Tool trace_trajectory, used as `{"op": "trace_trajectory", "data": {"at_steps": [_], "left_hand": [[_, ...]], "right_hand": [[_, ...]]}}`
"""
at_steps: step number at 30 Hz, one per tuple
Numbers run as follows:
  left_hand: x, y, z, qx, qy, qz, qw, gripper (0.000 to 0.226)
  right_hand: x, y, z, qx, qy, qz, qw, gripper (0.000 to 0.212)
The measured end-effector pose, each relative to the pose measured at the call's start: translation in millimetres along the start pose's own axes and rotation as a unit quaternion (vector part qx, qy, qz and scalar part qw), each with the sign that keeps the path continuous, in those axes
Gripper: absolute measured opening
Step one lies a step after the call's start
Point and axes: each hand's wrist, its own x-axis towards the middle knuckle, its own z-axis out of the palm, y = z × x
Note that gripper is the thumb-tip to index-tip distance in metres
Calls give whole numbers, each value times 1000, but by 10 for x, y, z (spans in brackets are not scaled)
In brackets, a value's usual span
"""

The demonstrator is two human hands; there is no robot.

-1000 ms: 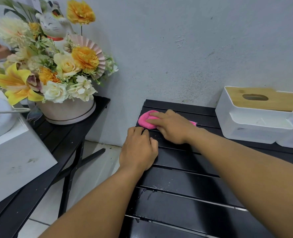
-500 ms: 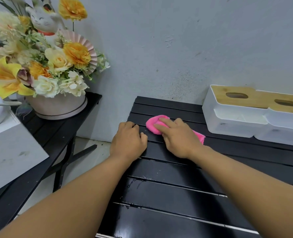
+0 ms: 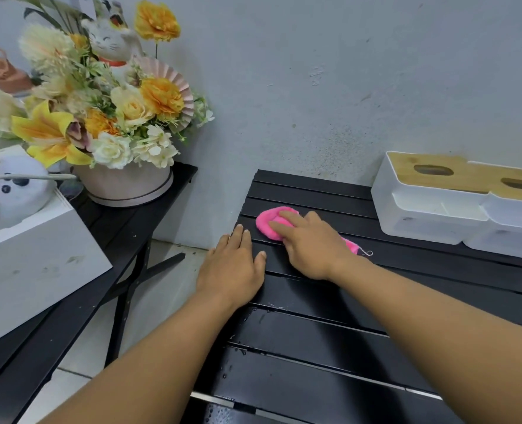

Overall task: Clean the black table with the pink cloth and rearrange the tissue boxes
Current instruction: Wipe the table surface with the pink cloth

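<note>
Near the frame's centre the pink cloth (image 3: 268,224) lies bunched on the black table (image 3: 330,377) under the right hand (image 3: 311,244), whose fairly straight fingers press it down. Only the cloth's rounded left end and a thin tail by the wrist show. Just left, clear of the cloth, the left hand (image 3: 233,270) rests flat at the table's edge. At right, two white tissue boxes (image 3: 422,215) touch; the frame cuts off the right one.
</note>
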Motion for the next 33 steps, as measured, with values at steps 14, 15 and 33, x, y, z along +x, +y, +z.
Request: {"op": "trace_trajectory", "data": {"at_steps": [14,15,33], "left_hand": [[-147,24,11,-35,-26,-35,998,67],[-152,16,19,-33,-26,-34,999,68],[-184,20,7,-41,-31,-36,998,67]], "right_hand": [[245,-147,-17,41,-3,126,991,42],[258,-197,-4,38,-10,85,996,44],[311,-186,-40,48,0,160,986,41]]}}
